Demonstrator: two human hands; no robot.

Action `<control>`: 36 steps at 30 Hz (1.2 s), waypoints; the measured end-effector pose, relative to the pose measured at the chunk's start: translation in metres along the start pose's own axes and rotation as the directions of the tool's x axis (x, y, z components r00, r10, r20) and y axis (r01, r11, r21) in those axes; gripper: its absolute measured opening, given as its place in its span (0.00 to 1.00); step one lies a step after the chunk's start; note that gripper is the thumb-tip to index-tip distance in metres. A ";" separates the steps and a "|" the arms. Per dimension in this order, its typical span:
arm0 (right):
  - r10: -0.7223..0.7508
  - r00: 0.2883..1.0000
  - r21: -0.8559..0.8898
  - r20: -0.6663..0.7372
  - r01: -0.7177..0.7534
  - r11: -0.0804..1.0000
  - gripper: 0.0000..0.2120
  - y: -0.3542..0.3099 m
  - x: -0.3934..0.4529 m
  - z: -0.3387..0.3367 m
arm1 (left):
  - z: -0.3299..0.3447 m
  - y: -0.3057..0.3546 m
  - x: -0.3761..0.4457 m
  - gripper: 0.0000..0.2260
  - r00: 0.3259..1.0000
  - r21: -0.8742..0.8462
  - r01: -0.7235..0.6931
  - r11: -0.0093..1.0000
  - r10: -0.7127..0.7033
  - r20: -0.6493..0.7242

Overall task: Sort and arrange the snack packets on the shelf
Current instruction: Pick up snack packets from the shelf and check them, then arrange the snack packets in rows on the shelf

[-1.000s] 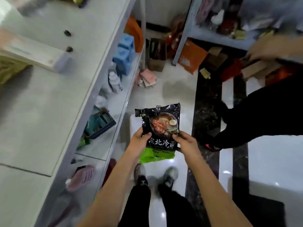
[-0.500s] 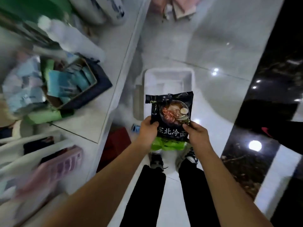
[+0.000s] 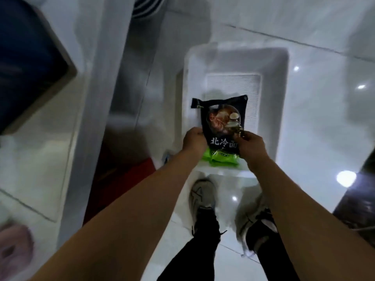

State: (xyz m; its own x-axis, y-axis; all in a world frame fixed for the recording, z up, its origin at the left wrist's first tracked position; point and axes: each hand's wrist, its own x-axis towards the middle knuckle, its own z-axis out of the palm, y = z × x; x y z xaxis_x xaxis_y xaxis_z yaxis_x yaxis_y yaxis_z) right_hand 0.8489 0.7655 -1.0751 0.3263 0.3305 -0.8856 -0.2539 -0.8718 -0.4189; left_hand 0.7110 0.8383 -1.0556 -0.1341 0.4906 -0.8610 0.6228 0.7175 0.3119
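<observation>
Two hands on one noodle packet

Both hands grip a black noodle packet by its lower edges: left hand fingers curl round its left side, right hand pinches its right. Below the fingers, a green packet lies in a white plastic tray on the floor.

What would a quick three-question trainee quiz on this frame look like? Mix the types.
1. True or false: the black noodle packet lies flat on the shelf.
2. Which hand grips the packet? A) left hand only B) right hand only C) both
3. Fill in: under the black packet sits a ____ packet, over the white tub.

Key: 1 false; 2 C; 3 green.
</observation>
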 end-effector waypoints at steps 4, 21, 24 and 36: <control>0.050 0.993 -0.150 0.106 -0.034 0.988 0.16 0.018 0.021 0.014 | 0.000 -0.017 0.000 0.12 0.999 0.160 -0.038 0.986 0.037 0.008; -0.310 0.899 -0.757 0.308 0.429 0.492 0.24 -0.151 -0.325 -0.145 | -0.060 0.145 -0.340 0.16 0.824 0.474 -0.561 0.679 0.512 0.242; -0.446 0.850 -0.765 0.279 0.478 0.431 0.24 -0.180 -0.401 -0.180 | -0.084 0.169 -0.415 0.19 0.768 0.475 -0.624 0.620 0.600 0.225; -0.830 0.400 -0.588 0.389 0.802 0.110 0.21 -0.218 -0.642 -0.260 | -0.141 0.149 -0.710 0.17 0.502 0.388 -0.648 0.655 0.751 -0.429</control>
State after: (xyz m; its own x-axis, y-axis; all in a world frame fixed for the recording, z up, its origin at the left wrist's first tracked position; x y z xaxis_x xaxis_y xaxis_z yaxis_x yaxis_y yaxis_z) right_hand 0.9311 0.6499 -0.3629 -0.0134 0.9964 -0.0842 0.7685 -0.0436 -0.6383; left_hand 0.7898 0.6667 -0.3413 0.0694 0.9973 -0.0255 0.7943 -0.0398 0.6063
